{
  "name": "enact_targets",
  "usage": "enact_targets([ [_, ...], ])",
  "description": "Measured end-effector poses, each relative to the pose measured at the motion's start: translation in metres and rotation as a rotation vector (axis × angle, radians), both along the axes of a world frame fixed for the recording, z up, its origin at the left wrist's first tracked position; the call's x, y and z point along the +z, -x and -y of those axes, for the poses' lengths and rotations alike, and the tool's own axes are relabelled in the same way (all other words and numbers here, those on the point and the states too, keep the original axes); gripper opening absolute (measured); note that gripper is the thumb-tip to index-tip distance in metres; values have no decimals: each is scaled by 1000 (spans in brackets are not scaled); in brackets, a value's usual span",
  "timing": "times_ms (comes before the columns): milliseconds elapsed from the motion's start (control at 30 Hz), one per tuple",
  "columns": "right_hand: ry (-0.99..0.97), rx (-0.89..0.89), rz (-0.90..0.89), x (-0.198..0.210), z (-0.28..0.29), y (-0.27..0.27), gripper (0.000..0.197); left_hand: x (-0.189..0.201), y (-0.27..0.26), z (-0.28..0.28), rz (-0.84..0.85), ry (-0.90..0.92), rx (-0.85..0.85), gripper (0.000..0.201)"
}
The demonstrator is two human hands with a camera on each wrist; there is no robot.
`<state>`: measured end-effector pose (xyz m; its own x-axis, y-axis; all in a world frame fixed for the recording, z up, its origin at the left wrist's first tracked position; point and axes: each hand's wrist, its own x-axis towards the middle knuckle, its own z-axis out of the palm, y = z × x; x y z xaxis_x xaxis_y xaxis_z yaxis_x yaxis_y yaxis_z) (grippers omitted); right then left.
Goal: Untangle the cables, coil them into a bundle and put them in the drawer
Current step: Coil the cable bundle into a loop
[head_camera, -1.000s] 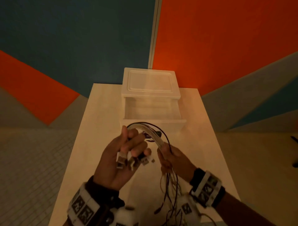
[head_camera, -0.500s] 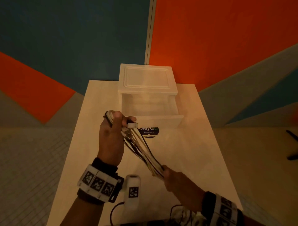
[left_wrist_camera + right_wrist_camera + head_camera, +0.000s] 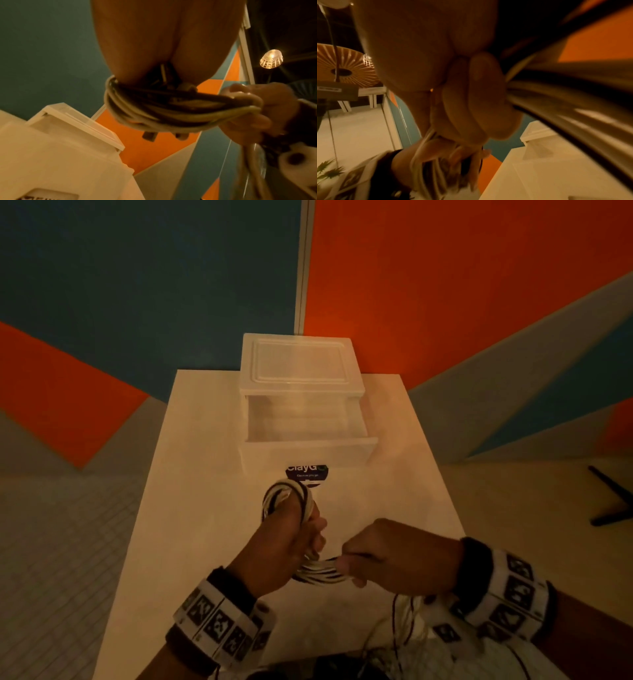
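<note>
- Head view: my left hand is closed round the cables, with a loop of white and dark strands standing up over its knuckles towards the far edge of the tabletop. My right hand is fisted on the same strands just beside it, above the middle of the tabletop nearer my edge. The drawer is pulled out of its white box at the far edge, and I see nothing in it. Loose cable tails hang below my right hand towards the near edge.
- Left wrist view: the cables wrap round my left hand in several turns, with plug ends tucked against the palm. They run taut across to my right hand, whose fingers curl over them. More strands drop away beneath it. A corner of the drawer unit sits below.
- Right wrist view: blurred, but my right hand has its fingers curled tight on the cables, and my left hand below holds its wound loops.
- My judgement: untangling looks mostly done, as the strands run together. Coiling is partway. The tails need winding in, then the bundle goes in the open drawer.
</note>
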<state>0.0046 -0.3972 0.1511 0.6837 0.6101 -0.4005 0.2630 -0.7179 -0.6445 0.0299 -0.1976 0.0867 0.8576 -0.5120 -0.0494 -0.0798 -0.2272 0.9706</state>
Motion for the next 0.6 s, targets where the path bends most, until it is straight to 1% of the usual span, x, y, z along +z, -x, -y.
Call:
enact_targets([
  [67,7,39,17,7,-4,-7,42,1,5,0,34,32,-51,22],
  [133,-1,48,27,14,-8,-16,38,0,10,-2,83,0,-90,19],
  [167,-13,41,12,17,-11,-19,36,-1,12,-3,77,-11,-104,19],
  [200,-29,30,-16,19,-13,-22,33,1,13,-4,34,7,-114,18],
  [233,-44,23,-36,21,-15,-25,30,3,16,-3,-75,88,-107,17],
  [267,-56,26,-35,23,-18,-27,26,6,17,-4,-187,177,-102,20],
  [333,-72,32,-7,24,-22,-32,23,17,20,-5,-360,314,-136,39],
  [367,-85,27,6,24,-24,-35,25,23,21,-6,-395,348,-170,46],
  [400,-103,22,18,23,-25,-38,29,27,23,-8,-372,369,-221,49],
  [467,-144,21,36,22,-28,-44,32,31,25,-10,-286,349,-311,39],
  [500,-167,17,27,22,-29,-46,31,29,24,-12,-296,334,-319,31],
  [567,-227,-33,-23,21,-30,-51,27,23,25,-14,-408,385,-302,15],
  [600,-263,-62,-54,20,-29,-54,28,21,26,-15,-458,441,-288,12],
])
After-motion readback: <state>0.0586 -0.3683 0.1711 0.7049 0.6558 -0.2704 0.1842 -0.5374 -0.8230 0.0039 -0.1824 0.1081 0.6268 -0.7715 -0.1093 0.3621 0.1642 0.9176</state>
